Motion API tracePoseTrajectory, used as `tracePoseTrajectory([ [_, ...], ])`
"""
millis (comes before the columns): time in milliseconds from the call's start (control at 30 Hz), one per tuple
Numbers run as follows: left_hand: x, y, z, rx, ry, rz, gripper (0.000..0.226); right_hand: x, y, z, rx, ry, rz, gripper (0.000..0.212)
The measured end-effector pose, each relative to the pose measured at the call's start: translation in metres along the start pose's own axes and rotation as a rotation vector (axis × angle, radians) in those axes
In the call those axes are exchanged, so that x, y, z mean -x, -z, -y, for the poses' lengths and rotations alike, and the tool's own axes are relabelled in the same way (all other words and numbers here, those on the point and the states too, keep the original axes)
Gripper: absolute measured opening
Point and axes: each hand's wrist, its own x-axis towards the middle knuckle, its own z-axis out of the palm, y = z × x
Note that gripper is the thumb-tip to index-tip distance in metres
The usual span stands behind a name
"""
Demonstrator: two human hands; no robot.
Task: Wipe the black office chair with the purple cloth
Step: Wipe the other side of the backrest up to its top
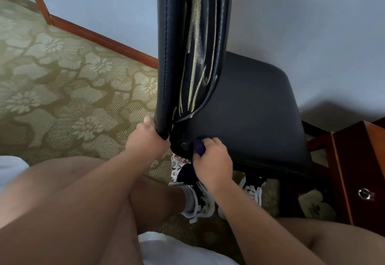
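The cloth (199,147), soft and light, is bunched in the right hand (214,160), whose curled fingers press it into the chair (250,102) where back meets seat. The chair looks heavy, its vinyl probably slick. The left hand (145,137), just beside, grips the back's lower edge, a sound steadying hold

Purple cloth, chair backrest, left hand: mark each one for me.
purple cloth (199,147), head view, on the bunched fold peeking out of the grip.
chair backrest (187,45), head view, on its dark leather at mid-height.
left hand (146,137), head view, on the back of the hand.
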Motion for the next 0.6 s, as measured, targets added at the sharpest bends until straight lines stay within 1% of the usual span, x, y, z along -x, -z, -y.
tracePoseTrajectory([
  [33, 0.0, 0.001, 0.0, 0.005, 0.001, -0.004, 0.039, -0.001, -0.004, 0.006, -0.014, 0.04, 0.004, 0.025],
  [100, 0.0, 0.002, -0.001, 0.012, 0.009, -0.018, 0.037, -0.003, -0.01, 0.014, -0.016, 0.126, 0.035, 0.038],
  [167, -0.002, 0.003, -0.002, 0.006, 0.008, -0.023, 0.036, -0.004, -0.012, 0.015, 0.032, 0.218, 0.077, 0.049],
  [233, -0.005, 0.003, -0.001, -0.004, 0.005, -0.016, 0.036, -0.003, -0.01, 0.011, 0.082, 0.296, 0.104, 0.054],
  [300, -0.006, 0.004, -0.001, -0.001, -0.003, -0.011, 0.036, -0.004, -0.009, 0.003, 0.146, 0.401, 0.114, 0.051],
  [367, -0.004, 0.004, -0.001, 0.003, 0.006, -0.016, 0.035, -0.01, -0.01, -0.002, 0.257, 0.533, 0.102, 0.036],
  [433, -0.002, 0.003, -0.001, 0.011, 0.011, -0.036, 0.037, -0.022, -0.009, 0.002, 0.34, 0.612, 0.101, 0.031],
  [500, -0.003, 0.001, 0.001, 0.012, 0.0, -0.04, 0.041, -0.036, -0.005, 0.014, 0.37, 0.601, 0.158, 0.031],
  [600, -0.005, 0.0, 0.002, 0.015, -0.004, -0.022, 0.046, -0.055, 0.001, 0.032, 0.322, 0.462, 0.178, 0.028],
])
